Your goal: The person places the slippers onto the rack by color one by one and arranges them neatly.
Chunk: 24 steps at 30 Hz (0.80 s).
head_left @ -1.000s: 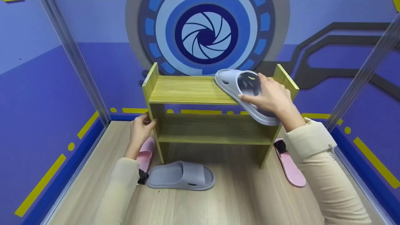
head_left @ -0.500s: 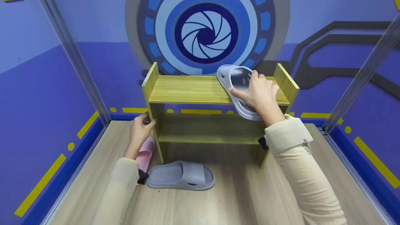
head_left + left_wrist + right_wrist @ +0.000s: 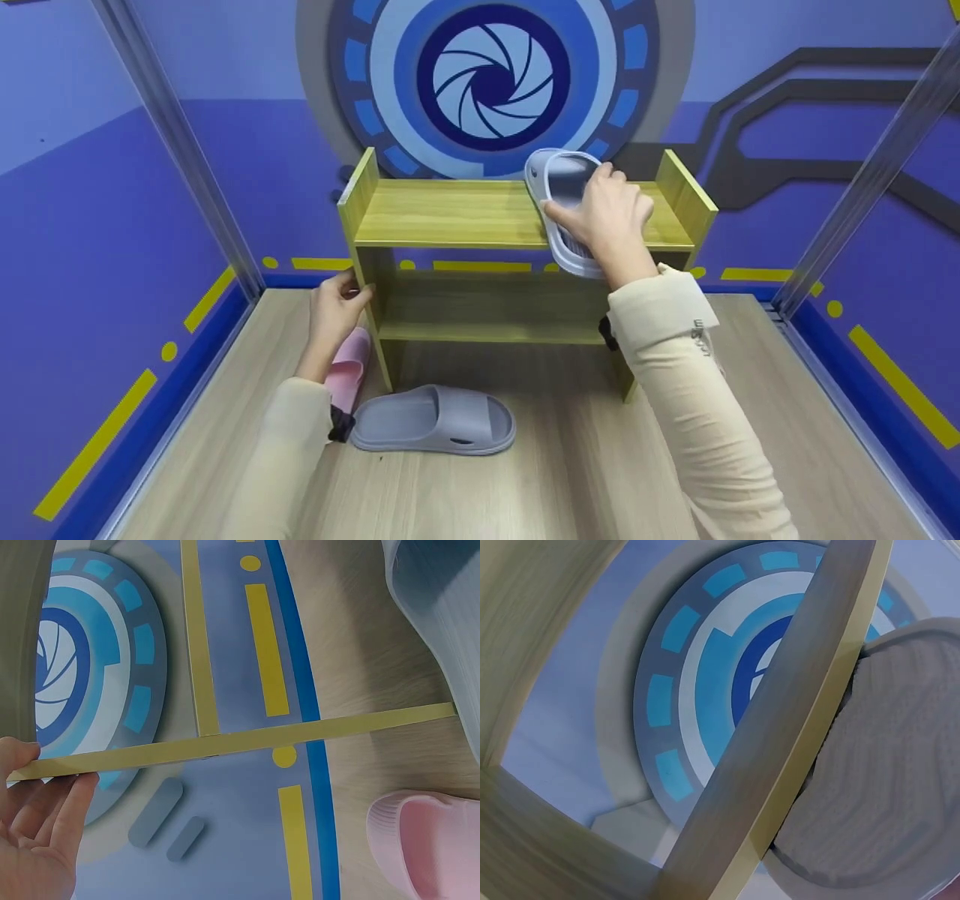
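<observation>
My right hand (image 3: 611, 217) holds a grey slide slipper (image 3: 568, 180) over the top board of a small wooden shoe rack (image 3: 450, 214), thumb on its near left rim. The slipper's heel sticks out past the board's front edge; its ribbed sole (image 3: 877, 765) shows beside that edge in the right wrist view. My left hand (image 3: 334, 315) pinches the rack's left side panel (image 3: 255, 736) between thumb and fingers. A second grey slipper (image 3: 435, 420) lies on the floorboard in front of the rack, strap toward the right.
A pink slipper (image 3: 349, 371) lies by the rack's left foot, partly behind my left wrist. The rack's middle board (image 3: 495, 307) sits below the top one. Blue printed walls (image 3: 255, 150) enclose the back and sides.
My right hand has carried the grey slipper left and slightly back over the top board, turning it straighter. The right arm now covers the pink slipper on the right. The left hand stays put.
</observation>
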Each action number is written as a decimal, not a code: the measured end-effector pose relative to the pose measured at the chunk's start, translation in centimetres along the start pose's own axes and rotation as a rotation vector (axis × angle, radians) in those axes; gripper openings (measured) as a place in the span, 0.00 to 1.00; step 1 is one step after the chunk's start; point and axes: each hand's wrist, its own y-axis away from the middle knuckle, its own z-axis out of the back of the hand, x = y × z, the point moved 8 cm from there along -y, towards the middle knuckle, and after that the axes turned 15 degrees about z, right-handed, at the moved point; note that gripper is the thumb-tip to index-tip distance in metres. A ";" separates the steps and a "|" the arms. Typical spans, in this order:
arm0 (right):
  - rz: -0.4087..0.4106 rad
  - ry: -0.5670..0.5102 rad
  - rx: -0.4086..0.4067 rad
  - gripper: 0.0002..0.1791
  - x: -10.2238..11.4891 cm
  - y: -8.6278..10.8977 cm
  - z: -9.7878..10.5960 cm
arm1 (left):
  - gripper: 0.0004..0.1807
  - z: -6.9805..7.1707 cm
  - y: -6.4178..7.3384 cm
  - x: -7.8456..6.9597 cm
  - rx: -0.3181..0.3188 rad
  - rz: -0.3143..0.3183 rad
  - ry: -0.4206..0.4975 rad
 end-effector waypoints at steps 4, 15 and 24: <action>-0.013 0.012 0.006 0.56 0.1 -0.2 -0.1 | 0.12 0.0 0.0 -0.1 0.001 -0.006 0.012; -0.019 0.039 -0.046 0.55 0.2 -0.5 0.0 | 0.14 -0.1 0.0 0.1 0.030 0.014 0.056; -0.026 0.054 -0.028 0.57 0.2 -0.8 -0.3 | 0.13 -0.1 0.0 0.1 0.031 0.007 0.044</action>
